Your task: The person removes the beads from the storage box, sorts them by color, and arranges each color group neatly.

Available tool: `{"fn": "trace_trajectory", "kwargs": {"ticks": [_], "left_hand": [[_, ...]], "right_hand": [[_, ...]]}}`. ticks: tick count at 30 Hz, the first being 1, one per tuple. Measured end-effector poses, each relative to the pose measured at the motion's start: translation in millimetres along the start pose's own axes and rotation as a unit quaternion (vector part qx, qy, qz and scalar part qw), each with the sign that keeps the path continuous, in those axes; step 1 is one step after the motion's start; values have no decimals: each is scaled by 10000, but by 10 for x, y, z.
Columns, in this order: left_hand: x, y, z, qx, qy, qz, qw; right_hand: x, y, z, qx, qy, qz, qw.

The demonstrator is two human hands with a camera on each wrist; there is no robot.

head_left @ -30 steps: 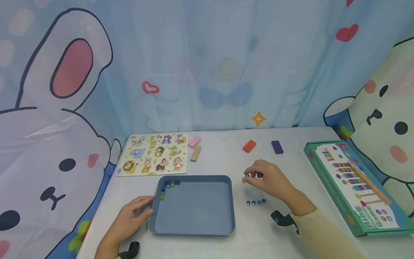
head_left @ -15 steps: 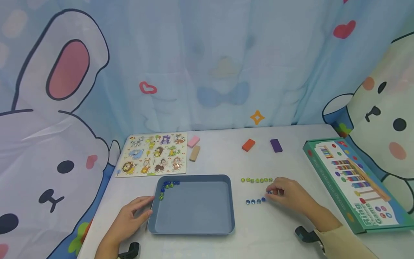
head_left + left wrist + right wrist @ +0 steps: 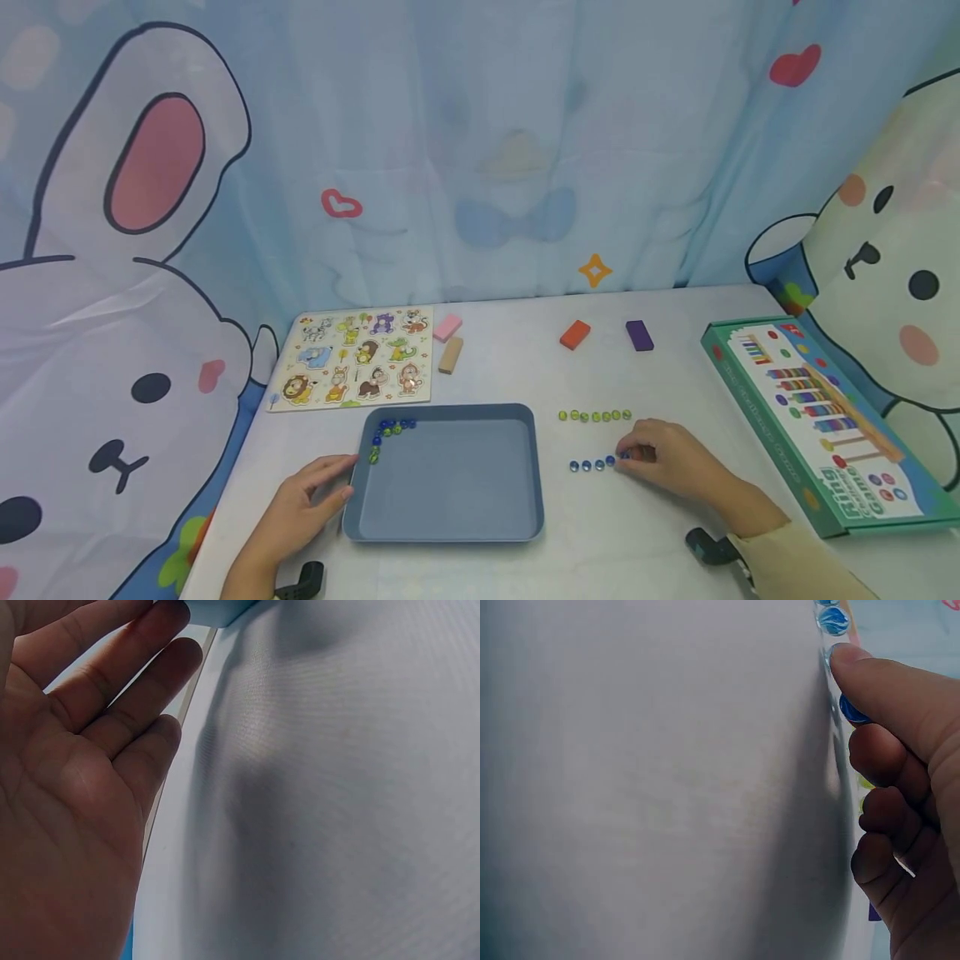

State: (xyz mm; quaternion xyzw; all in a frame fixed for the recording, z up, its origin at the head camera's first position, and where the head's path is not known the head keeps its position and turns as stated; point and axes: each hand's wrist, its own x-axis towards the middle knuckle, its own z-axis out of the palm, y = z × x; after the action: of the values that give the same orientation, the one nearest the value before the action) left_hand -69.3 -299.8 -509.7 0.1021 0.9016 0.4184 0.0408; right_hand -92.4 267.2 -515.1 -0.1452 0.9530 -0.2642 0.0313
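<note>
My right hand (image 3: 667, 458) pinches a blue marble (image 3: 853, 709) between thumb and index finger, low over the table. It is at the right end of a row of blue marbles (image 3: 587, 466). A row of yellow-green marbles (image 3: 596, 417) lies just behind. My left hand (image 3: 303, 500), its fingers loosely extended, touches the left rim of a grey-blue tray (image 3: 465, 537). Several blue marbles (image 3: 386, 424) and yellow-green marbles (image 3: 374, 456) are gathered in that tray's back left corner.
Behind the tray lies an animal puzzle board (image 3: 352, 358), with a pink block (image 3: 447, 327) and a tan block (image 3: 451, 356) beside it. Farther right are an orange block (image 3: 575, 335) and a purple block (image 3: 640, 336). A green toy box (image 3: 825, 425) lies at the right.
My right hand has moved right and toward the front with the blue marble, uncovering the yellow-green row, then lowered slightly to the blue row's end. The left hand stays at the tray.
</note>
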Motion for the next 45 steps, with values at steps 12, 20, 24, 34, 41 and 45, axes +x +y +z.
{"fn": "trace_trajectory", "kwargs": {"ticks": [12,20,24,34,41,45], "left_hand": [[-10,10,-35,48,-23,11,10000],[13,46,-56,49,-66,-49,10000],[18,30,-45,92,-48,9,9999],[16,-1,-10,175,11,199,9996],[10,-3,-6,111,-6,71,9999],[8,-22,-6,27,-43,107,9999]], "right_hand": [[17,-26,-58,4,122,104,9999],[331,-353,-355,-123,1190,-834,9893],[600,-666,-263,-75,985,-1008,9900],[1263,-1669,291,-87,134,-1718,9850],[1534,-2205,777,-241,-667,-2168,9736],[1606,-2427,1037,-376,-911,-2369,9665]]}}
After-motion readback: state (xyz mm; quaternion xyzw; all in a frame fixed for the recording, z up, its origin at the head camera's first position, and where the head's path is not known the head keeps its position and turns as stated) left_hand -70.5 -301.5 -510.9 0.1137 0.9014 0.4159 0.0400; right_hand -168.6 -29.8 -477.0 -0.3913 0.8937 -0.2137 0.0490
